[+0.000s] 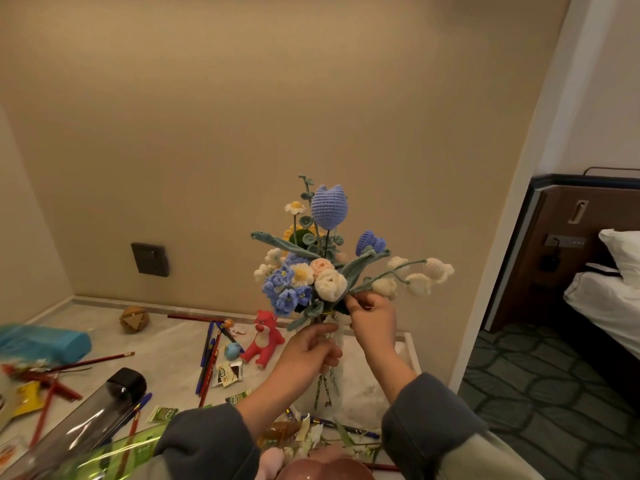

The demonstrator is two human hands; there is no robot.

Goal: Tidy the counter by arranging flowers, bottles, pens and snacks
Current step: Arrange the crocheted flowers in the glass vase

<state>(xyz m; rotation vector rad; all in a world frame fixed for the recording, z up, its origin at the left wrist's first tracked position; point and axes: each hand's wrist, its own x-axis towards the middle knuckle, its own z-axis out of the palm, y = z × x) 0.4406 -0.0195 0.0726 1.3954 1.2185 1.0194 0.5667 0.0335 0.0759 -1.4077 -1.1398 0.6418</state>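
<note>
A bunch of crocheted flowers (313,268), blue, white and yellow, stands in a clear glass vase (329,382) on the pale marble counter (166,344). My left hand (308,351) is wrapped around the vase's neck. My right hand (372,315) pinches the green stem of a white bell-flower sprig (415,277) at the bouquet's right side. Pens and pencils (209,355) lie scattered on the counter, with small snack packets (227,374) among them. A dark-capped clear bottle (86,414) lies at the lower left.
A red toy figure (265,337) and a small blue toy (232,349) sit behind the vase. A teal case (45,342) and a wooden ball (134,318) lie at the left. More loose flowers and wrappers (311,434) lie near the front edge. A bed (609,299) stands to the right.
</note>
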